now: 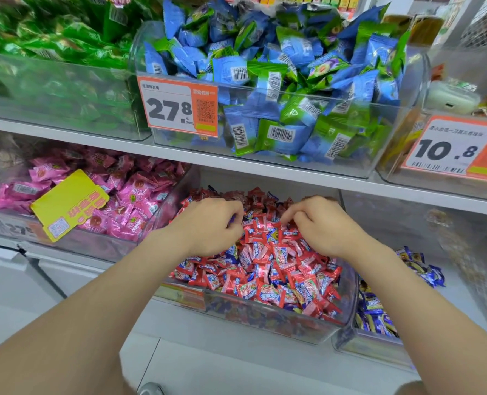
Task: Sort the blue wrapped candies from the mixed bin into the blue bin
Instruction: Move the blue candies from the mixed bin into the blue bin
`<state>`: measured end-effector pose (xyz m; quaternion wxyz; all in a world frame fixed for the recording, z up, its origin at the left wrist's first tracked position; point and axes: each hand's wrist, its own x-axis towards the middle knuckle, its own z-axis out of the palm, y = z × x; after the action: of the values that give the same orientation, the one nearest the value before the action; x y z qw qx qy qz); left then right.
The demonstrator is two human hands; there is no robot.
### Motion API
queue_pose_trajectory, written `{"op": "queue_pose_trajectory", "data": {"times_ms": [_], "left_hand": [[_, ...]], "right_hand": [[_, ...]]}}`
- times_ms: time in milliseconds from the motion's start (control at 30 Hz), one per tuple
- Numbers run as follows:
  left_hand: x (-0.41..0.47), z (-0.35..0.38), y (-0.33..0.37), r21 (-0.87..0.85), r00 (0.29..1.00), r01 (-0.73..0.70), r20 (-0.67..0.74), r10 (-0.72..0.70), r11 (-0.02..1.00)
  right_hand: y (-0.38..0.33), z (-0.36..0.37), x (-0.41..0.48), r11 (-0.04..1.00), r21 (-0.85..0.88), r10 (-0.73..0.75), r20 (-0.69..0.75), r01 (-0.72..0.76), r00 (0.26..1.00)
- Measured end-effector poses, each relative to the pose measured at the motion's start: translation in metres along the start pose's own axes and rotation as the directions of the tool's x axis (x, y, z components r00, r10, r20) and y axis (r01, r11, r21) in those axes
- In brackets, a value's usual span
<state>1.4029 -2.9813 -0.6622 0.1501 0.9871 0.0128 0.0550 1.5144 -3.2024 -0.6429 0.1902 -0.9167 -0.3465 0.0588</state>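
The mixed bin (265, 317) is a clear tub on the lower shelf, heaped with red wrapped candies (279, 269) and a few blue wrapped ones (272, 236) among them. Both hands are over its back half. My left hand (211, 226) has curled fingers, and a sliver of blue wrapper shows at its fingertips. My right hand (319, 226) curls its fingertips down into the pile; whether they pinch a candy is hidden. The blue bin (359, 349) stands directly to the right and holds dark blue wrapped candies (374, 309).
A tub of pink candies (128, 206) with a yellow tag (68, 203) sits to the left. On the shelf above are a tub of green packs (51, 41) and a tub of blue-green packs (265, 81) with a 27.8 price tag (176, 106). The upper shelf edge (293, 175) overhangs the hands.
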Motion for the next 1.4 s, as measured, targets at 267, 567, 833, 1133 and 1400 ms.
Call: {"op": "queue_pose_trajectory", "data": {"times_ms": [267,567,833,1133,1400], "left_hand": [[0.003,0.011,0.0,0.325,0.996,0.01,0.077,-0.037,0.946],[0.002,0.008,-0.006,-0.045,0.998,0.024,-0.051,-0.027,0.999],[0.014,0.011,-0.002,-0.109,0.985,-0.012,-0.175,-0.007,0.994],[0.037,0.019,0.01,0.136,0.986,0.147,-0.104,-0.133,0.98],[0.047,0.029,0.013,0.168,0.963,0.263,-0.111,-0.247,0.95]], "right_hand": [[-0.018,0.016,0.008,0.92,-0.392,0.029,0.116,0.019,0.993],[-0.016,0.016,0.01,0.941,-0.32,-0.058,0.157,0.106,0.986],[0.0,0.001,0.003,0.996,-0.087,-0.011,0.055,0.016,0.998],[0.012,-0.006,-0.009,0.983,0.184,-0.005,0.018,0.002,1.0],[0.013,0.006,-0.004,0.98,-0.198,-0.05,-0.152,0.019,0.987]]}}
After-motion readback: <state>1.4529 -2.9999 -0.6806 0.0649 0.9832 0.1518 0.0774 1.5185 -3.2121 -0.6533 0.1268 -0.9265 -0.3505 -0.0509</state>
